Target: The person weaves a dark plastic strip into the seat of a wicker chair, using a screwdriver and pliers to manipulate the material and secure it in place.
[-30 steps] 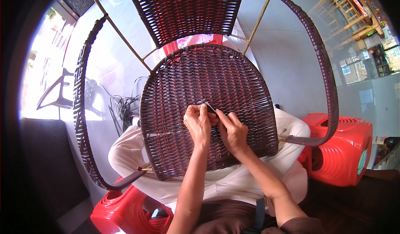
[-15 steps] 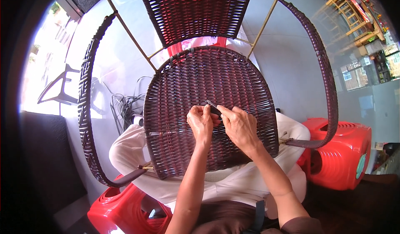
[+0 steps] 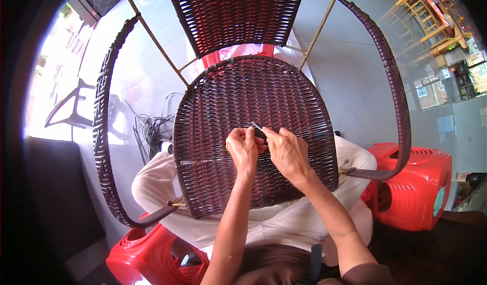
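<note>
A dark brown woven wicker chair (image 3: 253,97) lies across my lap, its rounded seat under my hands. Above the middle of the seat, my left hand (image 3: 243,148) is closed, thumb and forefinger pinched together. My right hand (image 3: 288,153) is closed close beside it. Between their fingertips is a thin, small tool (image 3: 256,126) with a shiny, pointed, metal-looking end. It seems to be in my right fingers, with its tip at my left thumb. What my left fingers pinch is mostly hidden, and I cannot make out its kind.
Curved wrapped armrests (image 3: 103,127) flank the seat. A red plastic stool (image 3: 413,183) stands at right, another red stool (image 3: 139,257) at lower left. Loose dark strands (image 3: 151,132) lie on the floor at left. A wooden rack (image 3: 431,18) is at far right.
The chair and both hands appear shifted very slightly left in the picture. My fingers hold nearly the same pinch, and the shiny tip shows a little more brightly.
</note>
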Tool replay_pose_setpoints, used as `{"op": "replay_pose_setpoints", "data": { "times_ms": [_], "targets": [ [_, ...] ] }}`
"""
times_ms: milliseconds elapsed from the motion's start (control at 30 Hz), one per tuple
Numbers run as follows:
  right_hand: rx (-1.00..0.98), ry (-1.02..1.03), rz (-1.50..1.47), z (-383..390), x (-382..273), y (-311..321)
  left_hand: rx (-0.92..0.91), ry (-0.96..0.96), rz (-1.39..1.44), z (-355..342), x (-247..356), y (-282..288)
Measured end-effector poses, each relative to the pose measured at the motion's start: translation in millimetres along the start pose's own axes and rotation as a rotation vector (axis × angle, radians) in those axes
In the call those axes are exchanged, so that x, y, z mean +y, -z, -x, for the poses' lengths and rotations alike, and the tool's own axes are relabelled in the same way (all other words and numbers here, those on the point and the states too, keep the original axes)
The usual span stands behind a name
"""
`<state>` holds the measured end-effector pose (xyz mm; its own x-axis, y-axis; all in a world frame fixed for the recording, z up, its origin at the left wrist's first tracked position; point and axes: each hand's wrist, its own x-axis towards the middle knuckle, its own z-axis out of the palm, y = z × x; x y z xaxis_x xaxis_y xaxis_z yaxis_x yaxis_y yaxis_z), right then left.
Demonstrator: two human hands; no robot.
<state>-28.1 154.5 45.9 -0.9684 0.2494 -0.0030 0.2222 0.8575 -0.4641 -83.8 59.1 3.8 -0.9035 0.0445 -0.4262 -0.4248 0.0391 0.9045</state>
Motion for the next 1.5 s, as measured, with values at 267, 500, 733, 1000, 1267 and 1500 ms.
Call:
{"op": "replay_pose_setpoints", "data": {
  "times_ms": [267,500,733,1000,1267,1500],
  "targets": [
    [0.245,0.110,-0.031,21.8,16.2,-40.1,0.007,-0.083,0.006,3.8,0.5,-1.6],
    [0.318,0.138,-0.057,22.4,18.6,-44.6,0.048,-0.107,-0.006,5.7,0.0,-5.0],
    [0.303,0.136,-0.069,23.1,17.2,-44.9,0.072,-0.094,0.007,5.0,0.5,-6.7],
    [0.328,0.134,-0.071,22.5,15.7,-43.3,-0.086,-0.032,0.074,6.0,7.1,13.4],
    [0.322,0.110,-0.068,22.0,15.8,-43.9,-0.125,0.045,-0.011,5.2,2.6,15.5],
    [0.316,0.065,-0.096,21.6,10.8,-40.0,-0.033,-0.028,0.069,6.7,-2.8,7.8]
  ]
}}
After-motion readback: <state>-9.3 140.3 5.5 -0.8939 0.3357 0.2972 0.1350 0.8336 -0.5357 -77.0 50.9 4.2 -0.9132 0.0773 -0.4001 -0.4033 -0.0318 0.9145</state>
